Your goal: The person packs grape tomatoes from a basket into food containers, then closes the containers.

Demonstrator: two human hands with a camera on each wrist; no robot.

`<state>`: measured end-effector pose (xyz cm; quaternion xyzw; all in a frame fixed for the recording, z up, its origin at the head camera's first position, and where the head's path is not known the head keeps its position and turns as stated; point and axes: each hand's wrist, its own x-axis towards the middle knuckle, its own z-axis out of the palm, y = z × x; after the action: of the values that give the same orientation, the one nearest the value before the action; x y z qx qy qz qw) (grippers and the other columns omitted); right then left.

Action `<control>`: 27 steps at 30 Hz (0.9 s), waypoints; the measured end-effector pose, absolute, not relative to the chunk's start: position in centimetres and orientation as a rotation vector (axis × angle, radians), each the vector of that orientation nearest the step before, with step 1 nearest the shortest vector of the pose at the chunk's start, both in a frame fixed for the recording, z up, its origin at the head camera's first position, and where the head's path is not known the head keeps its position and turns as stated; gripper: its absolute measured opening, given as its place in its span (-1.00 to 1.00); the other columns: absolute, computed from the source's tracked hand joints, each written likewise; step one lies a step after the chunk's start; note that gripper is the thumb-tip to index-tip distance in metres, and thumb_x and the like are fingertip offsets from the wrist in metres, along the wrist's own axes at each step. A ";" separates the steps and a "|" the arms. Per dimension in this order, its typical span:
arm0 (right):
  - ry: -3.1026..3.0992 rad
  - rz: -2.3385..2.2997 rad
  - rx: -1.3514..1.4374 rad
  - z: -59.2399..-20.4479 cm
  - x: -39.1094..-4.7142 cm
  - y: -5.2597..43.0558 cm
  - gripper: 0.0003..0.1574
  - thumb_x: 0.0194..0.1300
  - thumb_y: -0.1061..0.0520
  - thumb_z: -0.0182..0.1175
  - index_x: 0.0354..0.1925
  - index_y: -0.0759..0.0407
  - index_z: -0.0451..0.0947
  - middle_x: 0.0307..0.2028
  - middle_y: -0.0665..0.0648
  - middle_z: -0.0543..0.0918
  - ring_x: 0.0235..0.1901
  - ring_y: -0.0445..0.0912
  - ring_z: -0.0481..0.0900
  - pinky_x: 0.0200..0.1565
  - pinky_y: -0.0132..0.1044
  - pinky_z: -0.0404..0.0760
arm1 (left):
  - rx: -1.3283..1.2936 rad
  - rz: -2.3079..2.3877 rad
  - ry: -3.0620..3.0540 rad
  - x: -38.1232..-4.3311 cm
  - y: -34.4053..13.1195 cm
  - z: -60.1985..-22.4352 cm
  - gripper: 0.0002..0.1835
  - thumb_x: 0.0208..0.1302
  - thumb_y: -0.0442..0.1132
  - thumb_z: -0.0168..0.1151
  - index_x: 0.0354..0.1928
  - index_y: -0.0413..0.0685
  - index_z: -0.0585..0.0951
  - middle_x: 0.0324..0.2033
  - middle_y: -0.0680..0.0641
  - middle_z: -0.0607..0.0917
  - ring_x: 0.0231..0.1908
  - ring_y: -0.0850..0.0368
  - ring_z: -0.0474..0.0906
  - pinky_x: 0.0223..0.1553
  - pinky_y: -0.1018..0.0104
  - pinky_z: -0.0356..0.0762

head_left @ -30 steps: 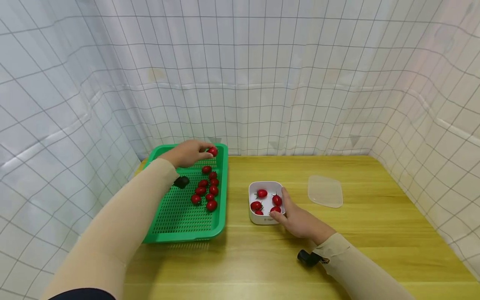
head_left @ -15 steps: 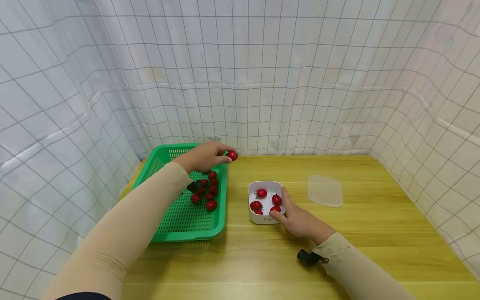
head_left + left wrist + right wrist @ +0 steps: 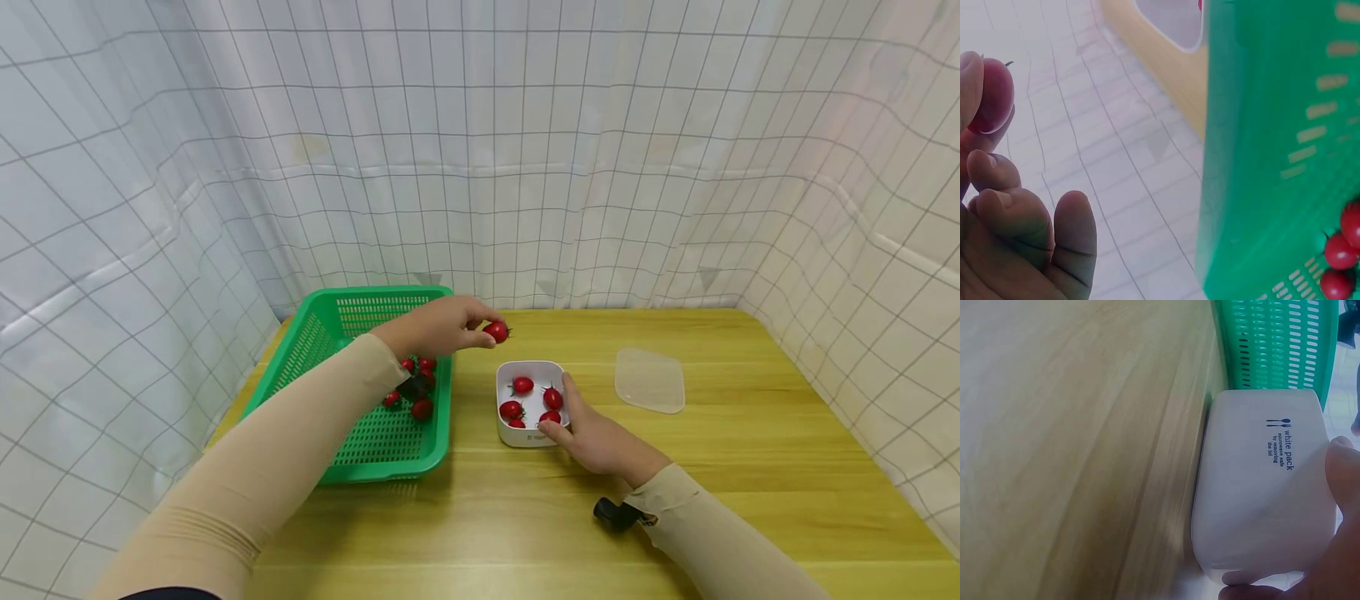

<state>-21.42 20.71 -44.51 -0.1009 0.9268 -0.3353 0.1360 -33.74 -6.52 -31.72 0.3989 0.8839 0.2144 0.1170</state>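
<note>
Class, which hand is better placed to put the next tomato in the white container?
Probably the left hand: it pinches a tomato near the white container, whose side the right hand holds.

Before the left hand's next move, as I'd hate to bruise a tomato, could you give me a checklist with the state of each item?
1. Tomato in grasp: ok, the left hand pinches it.
2. Grip gentle enough: cannot tell, the pictures show no pressure.
3. Box steadied: ok, the right hand holds its near right corner.
4. Box uncovered: ok, the lid lies apart on the table.
5. Space inside: ok, bare floor shows between the other tomatoes.
6. Held tomato over the box: not ok, the head view shows it beyond the far left corner.
</note>
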 end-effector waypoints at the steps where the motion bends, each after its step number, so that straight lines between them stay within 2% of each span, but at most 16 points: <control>1: 2.682 -0.969 -0.292 -44.5 -21.4 20.7 0.29 0.60 -0.33 0.04 0.67 0.22 -0.57 0.69 0.34 -0.15 0.63 0.26 0.07 0.60 0.22 0.10 | 1.178 0.627 2.580 -33.6 -6.3 -31.8 -0.58 0.54 0.03 0.25 0.30 0.06 0.68 0.15 -0.07 0.67 0.07 0.01 0.54 0.14 0.07 0.59; 6: 2.688 -0.961 -0.300 -44.5 -21.4 20.7 0.28 0.61 -0.30 0.04 0.67 0.23 -0.58 0.68 0.36 -0.12 0.62 0.27 0.11 0.59 0.23 0.13 | 1.219 0.590 2.550 -32.8 -5.3 -32.0 -0.63 0.53 0.00 0.28 0.26 0.11 0.70 0.01 -0.02 0.68 -0.04 0.04 0.52 0.00 0.16 0.59; 9: 2.690 -0.957 -0.300 -44.5 -21.3 20.7 0.27 0.62 -0.29 0.04 0.67 0.23 -0.58 0.68 0.37 -0.11 0.61 0.28 0.12 0.58 0.23 0.14 | 1.236 0.554 2.542 -32.5 -4.8 -32.2 -0.66 0.52 -0.02 0.29 0.24 0.15 0.71 0.00 0.04 0.70 -0.08 0.09 0.53 -0.03 0.22 0.59; 15: 2.688 -0.954 -0.301 -44.4 -21.3 20.7 0.27 0.62 -0.29 0.04 0.67 0.23 -0.57 0.68 0.38 -0.11 0.62 0.28 0.11 0.58 0.24 0.14 | 1.212 0.472 2.538 -32.2 -4.0 -32.4 -0.65 0.51 0.02 0.29 0.25 0.21 0.69 -0.20 0.02 0.63 -0.23 0.09 0.49 -0.23 0.25 0.52; 27: 2.690 -0.953 -0.307 -44.3 -21.3 20.8 0.27 0.62 -0.30 0.03 0.67 0.25 -0.57 0.67 0.41 -0.10 0.61 0.31 0.11 0.58 0.25 0.13 | 1.190 0.448 2.509 -32.0 -3.6 -32.3 -0.61 0.50 0.05 0.30 0.28 0.22 0.68 -0.26 0.02 0.60 -0.29 0.12 0.48 -0.31 0.30 0.47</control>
<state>-21.32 20.76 -44.31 -0.1059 0.9285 -0.3292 0.1354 -32.03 -3.63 -32.28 0.4174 0.8800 0.1571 0.1635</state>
